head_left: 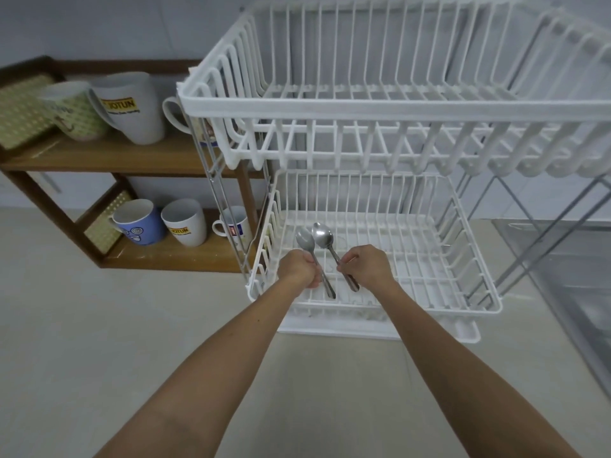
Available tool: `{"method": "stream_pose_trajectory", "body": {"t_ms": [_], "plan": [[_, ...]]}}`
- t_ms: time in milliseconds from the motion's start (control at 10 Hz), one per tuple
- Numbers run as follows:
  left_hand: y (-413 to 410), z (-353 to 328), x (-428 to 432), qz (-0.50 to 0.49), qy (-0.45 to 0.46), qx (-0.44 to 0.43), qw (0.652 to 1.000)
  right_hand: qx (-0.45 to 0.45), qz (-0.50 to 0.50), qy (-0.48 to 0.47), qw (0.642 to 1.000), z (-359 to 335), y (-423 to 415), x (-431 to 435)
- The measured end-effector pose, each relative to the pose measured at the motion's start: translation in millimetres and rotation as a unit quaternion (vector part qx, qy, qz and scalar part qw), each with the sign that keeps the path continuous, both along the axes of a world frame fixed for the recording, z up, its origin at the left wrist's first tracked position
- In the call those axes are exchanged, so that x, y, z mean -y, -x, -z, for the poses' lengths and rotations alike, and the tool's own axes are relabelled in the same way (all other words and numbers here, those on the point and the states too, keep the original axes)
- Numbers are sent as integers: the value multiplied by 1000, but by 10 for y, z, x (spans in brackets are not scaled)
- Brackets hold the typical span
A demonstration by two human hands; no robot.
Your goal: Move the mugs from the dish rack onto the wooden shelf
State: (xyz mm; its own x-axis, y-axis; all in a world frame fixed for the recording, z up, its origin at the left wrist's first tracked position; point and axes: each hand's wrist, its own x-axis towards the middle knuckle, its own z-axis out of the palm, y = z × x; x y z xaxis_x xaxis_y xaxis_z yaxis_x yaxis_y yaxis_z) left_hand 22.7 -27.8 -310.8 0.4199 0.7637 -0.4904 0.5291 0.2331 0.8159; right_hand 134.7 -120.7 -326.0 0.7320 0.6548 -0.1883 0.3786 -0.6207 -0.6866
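Six mugs [130,107] stand on the shelf [109,160] at left, three per level. At centre, over the rack [380,104] bottom tier, left hand [299,267] and right hand [367,266] each pinch a spoon [322,238].

- Dish rack [380,107]: both tiers bare of mugs; lower basket's open front admits hands.
- Left of rack: wooden shelf [99,160], both boards crowded with mugs [132,107].
- Rack's chrome upright [228,206] overlaps shelf's right end.
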Motion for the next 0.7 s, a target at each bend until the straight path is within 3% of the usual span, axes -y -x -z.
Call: {"method": "stream_pose_trajectory", "body": {"t_ms": [300,500,700], "plan": [[-44,-61,20,28,-57,-86,994,38,2,32,999,50,7,-8],[13,-84,36,43,-74,-82,993,27,-2,21,999,-3,-5,42],[259,-162,106,112,-191,-44,974,46,23,-30,998,-230,220,219]]}}
